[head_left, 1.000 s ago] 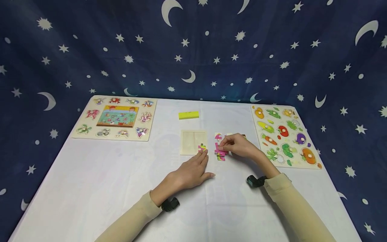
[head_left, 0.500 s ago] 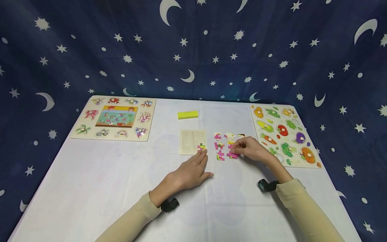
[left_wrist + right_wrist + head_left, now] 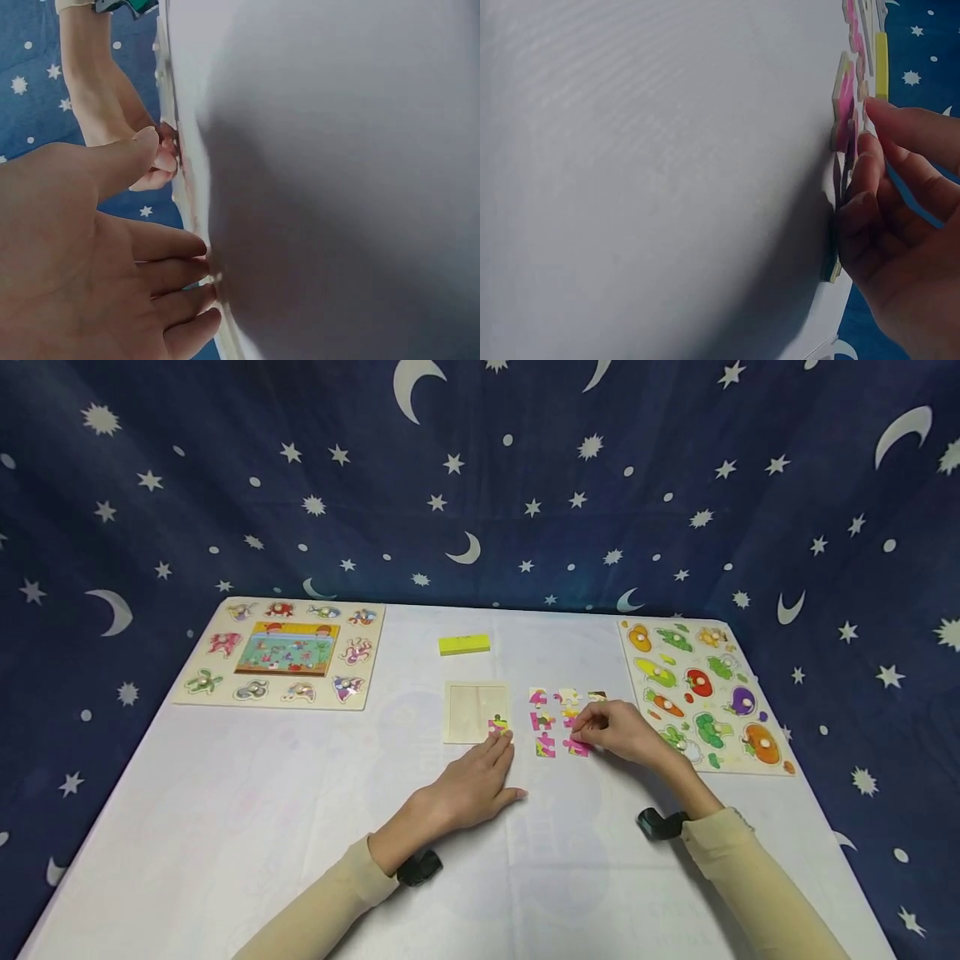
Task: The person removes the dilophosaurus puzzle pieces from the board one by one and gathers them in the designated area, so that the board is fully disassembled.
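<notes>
My left hand (image 3: 472, 785) lies with straight fingers, the fingertips at the lower edge of a small wooden puzzle frame (image 3: 448, 714). Directly above those fingertips, one pink-and-yellow jigsaw piece (image 3: 497, 725) sits in the frame's lower right corner. My right hand (image 3: 618, 731) is low over several loose jigsaw pieces (image 3: 545, 745) right of the frame, partly covering those farthest right. Close to its fingertips lies a pink jigsaw piece (image 3: 577, 748). In the right wrist view, a gap shows between the thumb (image 3: 904, 124) and forefinger, with loosely curled fingers and no piece clearly held.
A yellow block (image 3: 463, 645) lies behind the frame. At the back left is a sea-animal peg puzzle board (image 3: 352, 700); a vegetable peg puzzle board (image 3: 738, 756) lies to the right, beyond the right hand. All rest on a white-covered table (image 3: 300, 793) before a star-patterned cloth.
My right hand has moved right, with a pink jigsaw piece, from the left loose column to the one beside it. That piece now lies by the fingertips. The left hand has stayed put.
</notes>
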Available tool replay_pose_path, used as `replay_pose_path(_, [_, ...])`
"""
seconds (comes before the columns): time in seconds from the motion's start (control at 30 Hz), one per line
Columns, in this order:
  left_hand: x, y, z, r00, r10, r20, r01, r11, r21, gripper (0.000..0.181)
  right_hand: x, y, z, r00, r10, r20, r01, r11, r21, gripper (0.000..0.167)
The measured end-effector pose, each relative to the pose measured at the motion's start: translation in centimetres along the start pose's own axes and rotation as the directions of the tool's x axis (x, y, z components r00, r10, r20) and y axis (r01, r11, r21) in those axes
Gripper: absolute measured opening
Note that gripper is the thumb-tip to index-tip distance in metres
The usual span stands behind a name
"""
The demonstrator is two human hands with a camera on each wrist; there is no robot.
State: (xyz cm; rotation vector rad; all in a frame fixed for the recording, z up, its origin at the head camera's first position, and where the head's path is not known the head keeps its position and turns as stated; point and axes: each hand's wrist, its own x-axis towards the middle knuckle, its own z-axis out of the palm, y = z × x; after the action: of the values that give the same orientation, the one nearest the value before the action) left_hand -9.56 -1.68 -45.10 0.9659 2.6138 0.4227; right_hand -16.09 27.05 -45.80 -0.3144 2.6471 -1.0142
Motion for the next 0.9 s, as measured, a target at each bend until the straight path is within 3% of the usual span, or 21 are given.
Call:
replay_pose_path(0.17, [-0.9, -0.7, -0.9, 1.000, -0.007, -0.008, 0.007, 1.000, -0.010, 0.073, 0.8, -1.0, 0.7, 0.999, -0.043, -0.024, 0.043, 0.999, 0.028, 0.006])
replay_pose_path(0.4, [-1.1, -4.5, -3.1, 0.993, -0.049, -0.104, 0.042, 0.997, -0.065, 0.064, 2.7, -3.2, 2.6, 0.996, -0.094, 0.001, 0.093, 0.994, 0.060, 0.012])
replay_pose_path(0.63, [-1.2, -7.7, -3.7, 0.999, -0.038, -0.018, 0.034, 0.984, -0.176, 0.059, 4.6, -5.3, 4.5, 0.990, -0.140, 0.024, 0.137, 0.988, 0.073, 0.025])
replay_pose_path(0.9, [-1.6, -8.5, -3.5, 1.000, -0.013, 0.026, 0.017, 0.985, -0.173, 0.055, 5.9, -6.8, 5.6, 0.959, -0.273, 0.079, 0.277, 0.960, -0.046, 0.032])
